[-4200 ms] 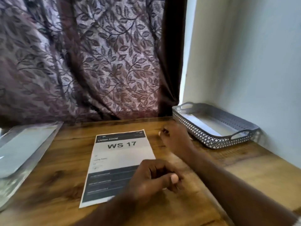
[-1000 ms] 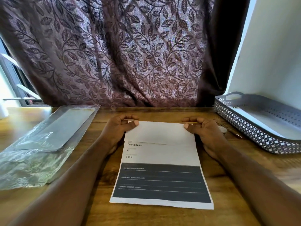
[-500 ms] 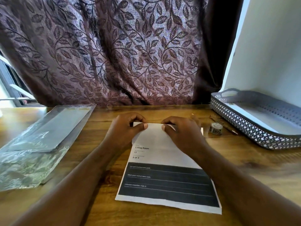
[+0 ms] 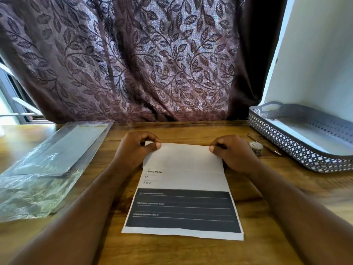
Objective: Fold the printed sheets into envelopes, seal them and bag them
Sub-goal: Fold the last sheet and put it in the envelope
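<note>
A printed sheet (image 4: 183, 197) lies on the wooden table in front of me, its top part folded down so that the blank back shows over the print. My left hand (image 4: 133, 150) pinches the fold's left corner between thumb and fingers. At the fold's right corner my right hand (image 4: 233, 152) pinches the paper the same way. The lower part of the sheet shows a dark block with white lines and lies flat. A pile of clear plastic bags (image 4: 47, 169) sits at the left.
A grey perforated tray (image 4: 298, 148) with paper inside stands at the right against a white wall. A small roll of tape (image 4: 256, 147) and a thin pen (image 4: 267, 146) lie between it and my right hand. A patterned curtain hangs behind the table.
My hands have slid apart from the middle of the fold to its two corners. Earlier the sheet lay flat and unfolded with its header showing.
</note>
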